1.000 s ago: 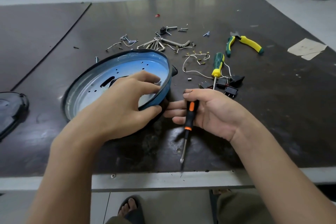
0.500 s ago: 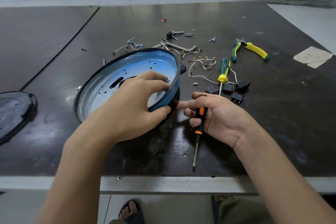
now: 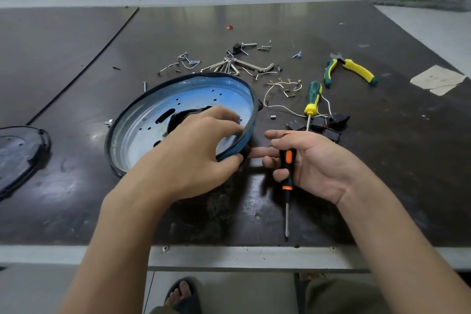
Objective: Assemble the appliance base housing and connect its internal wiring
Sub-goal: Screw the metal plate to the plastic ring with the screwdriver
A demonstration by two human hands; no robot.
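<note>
So the blue base housing (image 3: 142, 120) sits tilted on the desk (image 3: 382, 173), right side lifted. The left hand (image 3: 193, 158) grips its right rim, fingers inside and thumb outside. Just right of the housing, the right hand (image 3: 313, 163) is curled around an orange-black screwdriver (image 3: 286, 173). Loose wires (image 3: 277, 86) and a green screwdriver (image 3: 313, 97) lie right of it too.

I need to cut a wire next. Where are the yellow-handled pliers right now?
In the head view, the pliers lie on the far right part of the table, just beyond the green screwdriver and left of the paper scrap.
</note>
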